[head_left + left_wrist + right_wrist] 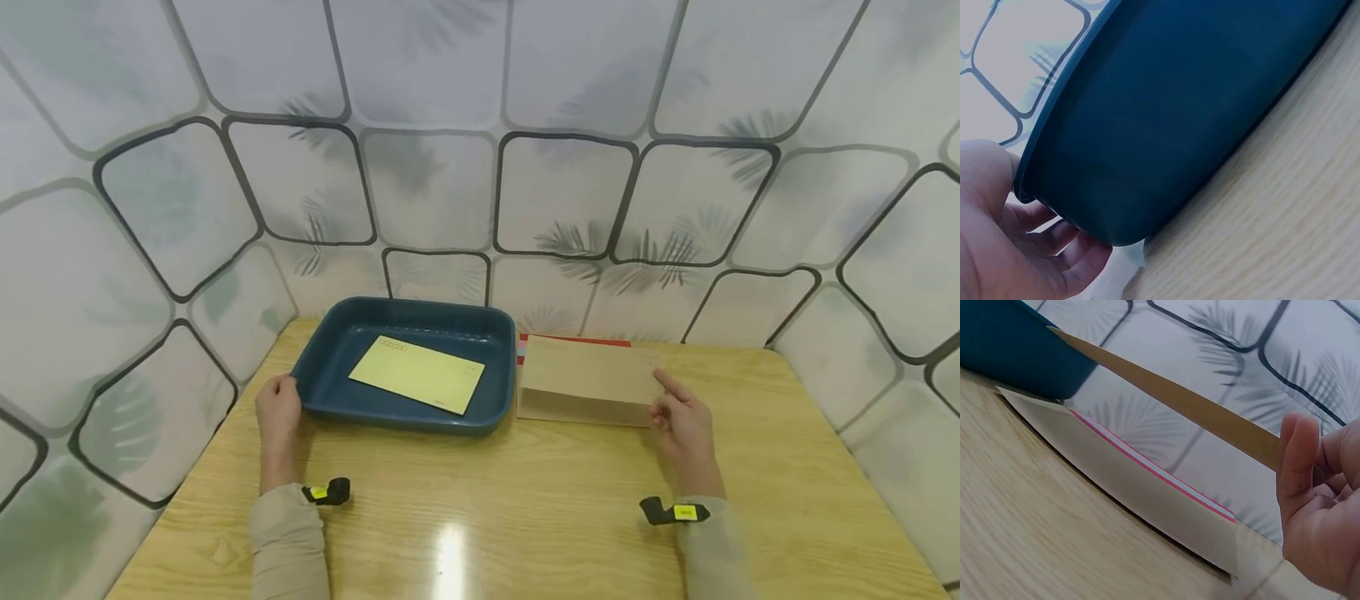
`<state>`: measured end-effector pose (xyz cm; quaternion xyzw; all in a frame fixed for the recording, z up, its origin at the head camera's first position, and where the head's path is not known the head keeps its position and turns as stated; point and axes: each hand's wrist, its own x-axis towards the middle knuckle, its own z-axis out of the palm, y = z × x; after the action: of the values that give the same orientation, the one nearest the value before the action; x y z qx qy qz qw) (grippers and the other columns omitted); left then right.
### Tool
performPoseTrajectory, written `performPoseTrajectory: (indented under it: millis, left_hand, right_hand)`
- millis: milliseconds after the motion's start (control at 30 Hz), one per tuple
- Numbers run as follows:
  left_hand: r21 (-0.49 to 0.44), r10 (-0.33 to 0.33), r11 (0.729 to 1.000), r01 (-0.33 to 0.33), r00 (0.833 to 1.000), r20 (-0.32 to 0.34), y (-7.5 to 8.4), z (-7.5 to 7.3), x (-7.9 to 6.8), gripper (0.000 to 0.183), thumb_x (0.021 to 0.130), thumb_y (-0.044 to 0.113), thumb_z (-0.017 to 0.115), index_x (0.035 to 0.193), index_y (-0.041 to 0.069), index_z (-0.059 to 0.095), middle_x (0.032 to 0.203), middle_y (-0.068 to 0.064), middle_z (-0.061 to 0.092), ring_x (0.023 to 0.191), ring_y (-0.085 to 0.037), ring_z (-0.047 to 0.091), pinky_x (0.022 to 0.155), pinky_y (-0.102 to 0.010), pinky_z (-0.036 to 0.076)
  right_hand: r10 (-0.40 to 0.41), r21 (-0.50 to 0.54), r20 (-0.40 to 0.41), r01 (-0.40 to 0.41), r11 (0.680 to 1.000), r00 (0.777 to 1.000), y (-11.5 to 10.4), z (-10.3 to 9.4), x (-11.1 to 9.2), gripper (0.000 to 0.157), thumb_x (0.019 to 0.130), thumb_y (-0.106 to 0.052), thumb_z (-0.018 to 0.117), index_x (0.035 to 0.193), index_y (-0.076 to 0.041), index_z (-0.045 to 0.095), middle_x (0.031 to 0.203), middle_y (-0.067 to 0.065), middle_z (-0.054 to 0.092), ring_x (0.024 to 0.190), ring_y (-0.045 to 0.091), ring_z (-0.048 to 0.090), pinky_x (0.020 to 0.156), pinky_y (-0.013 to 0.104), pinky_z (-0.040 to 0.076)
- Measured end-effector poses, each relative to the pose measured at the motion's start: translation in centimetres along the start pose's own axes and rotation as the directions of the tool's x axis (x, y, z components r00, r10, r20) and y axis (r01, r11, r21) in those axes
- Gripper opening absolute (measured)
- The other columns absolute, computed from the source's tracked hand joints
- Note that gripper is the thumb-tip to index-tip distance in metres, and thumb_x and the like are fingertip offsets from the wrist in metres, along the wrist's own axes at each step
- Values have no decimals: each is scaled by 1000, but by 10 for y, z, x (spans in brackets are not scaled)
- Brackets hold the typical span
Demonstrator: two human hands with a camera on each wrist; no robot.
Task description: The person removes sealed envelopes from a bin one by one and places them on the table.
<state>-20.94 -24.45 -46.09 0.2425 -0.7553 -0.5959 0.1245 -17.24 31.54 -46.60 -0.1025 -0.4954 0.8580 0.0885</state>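
Note:
At the left, my left hand (279, 408) grips the near left corner of a dark blue tray (405, 422), thumb at the rim and fingers curled below it against the outer wall (1179, 112). Inside the tray lies a pale yellow envelope (418, 375), slightly askew. My right hand (686, 425) pinches the right end of a brown envelope (585, 367), which is raised off the pile in the right wrist view. Below it, another brown envelope (1110, 465) lies on the table, with a red-and-white-edged envelope (1154, 468) showing along its far side.
The wooden table (420, 517) has its back edge against a patterned wall covering (435, 192), which also rises on both sides. The tray's right wall stands close beside the envelope pile. A glare spot lies on the table's near middle.

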Motion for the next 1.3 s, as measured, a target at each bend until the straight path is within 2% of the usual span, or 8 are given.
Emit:
performPoseTrajectory:
  millis: [200,467,633,767,867,967,1167,1300]
  left_hand:
    - [3,20,1000,-20,1000,-18,1,1,0,49,104,23,30,135,-10,48,143,-28,46,128,-37,42,107,-49,33]
    - [22,-20,1000,20,1000,-2,-2,-1,-1,50,104,26,29,137,-6,48,140,-23,47,120,-31,44,98,-43,37]
    - [28,-23,999,23,1000,-3,-1,-1,-2,49,104,27,29,136,-5,50,133,-18,50,107,-25,44,87,-34,37]
    - [13,-13,1000,13,1000,-3,2,0,-2,45,103,27,31,128,-6,51,116,-15,47,97,-23,41,80,-31,36]
    - [15,-4,1000,4,1000,-6,3,0,-3,45,103,25,31,127,-7,52,119,-17,49,99,-22,42,81,-30,36]
    - [25,3,1000,-3,1000,-6,3,-1,-4,47,103,24,30,130,-7,51,130,-20,51,107,-25,44,87,-32,37]
    - [17,18,1000,-18,1000,0,3,-1,-4,49,104,25,30,133,-9,50,137,-25,49,118,-32,44,97,-42,37]
    - [14,12,1000,-12,1000,-5,3,-1,-4,49,104,26,30,133,-9,50,135,-23,50,113,-30,44,90,-35,37]
  right_hand:
    - [13,51,18,-14,999,1000,-9,-14,-1,52,96,17,36,110,-13,76,106,1,61,54,8,63,48,16,49]
    - [46,-150,107,-30,988,993,-6,-17,-1,48,98,10,42,112,-20,76,85,-1,68,56,6,62,49,15,48]
    - [78,-235,101,-52,971,992,-2,-20,-2,48,99,8,44,111,-25,76,72,-1,67,54,5,61,48,15,47]
    - [101,-272,99,-70,960,990,3,-21,-5,47,98,8,44,113,-25,75,90,-2,68,57,4,61,50,14,48]
    - [128,-299,89,-96,950,988,5,-20,-7,46,98,8,46,114,-25,75,98,0,67,58,5,62,52,15,49]
    - [139,-356,61,-109,928,988,7,-19,-8,44,97,6,47,126,-19,69,83,0,68,57,5,62,52,15,49]
    - [164,-485,31,-129,865,986,6,-16,-6,53,98,2,48,149,6,36,63,-4,66,55,4,60,50,17,48]
    - [157,-581,8,-123,805,988,5,-15,-5,56,96,0,52,150,2,38,85,6,71,55,4,60,47,20,47]
